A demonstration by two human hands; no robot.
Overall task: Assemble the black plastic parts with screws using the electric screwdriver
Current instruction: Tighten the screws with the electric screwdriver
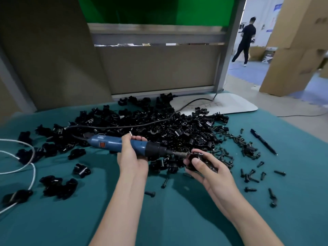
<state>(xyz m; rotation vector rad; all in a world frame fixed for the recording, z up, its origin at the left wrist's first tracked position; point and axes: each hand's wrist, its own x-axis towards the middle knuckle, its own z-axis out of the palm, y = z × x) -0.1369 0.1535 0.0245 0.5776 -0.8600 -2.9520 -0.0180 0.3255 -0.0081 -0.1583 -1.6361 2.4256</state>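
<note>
My left hand [132, 154] grips the blue electric screwdriver [110, 143] around its body, holding it level with the bit pointing right. The bit tip meets a black plastic part [192, 159] that my right hand [208, 170] holds, fingers curled around it, just above the green cloth. A large pile of black plastic parts [177, 128] lies behind both hands. Loose black screws [248, 174] are scattered to the right of my right hand.
A black pen [263, 142] lies at the right on the green cloth [177, 219]. The screwdriver's black cord [142, 124] runs over the pile toward a white mat [230, 105]. A white cable [32, 167] loops at the left. A person walks in the far background.
</note>
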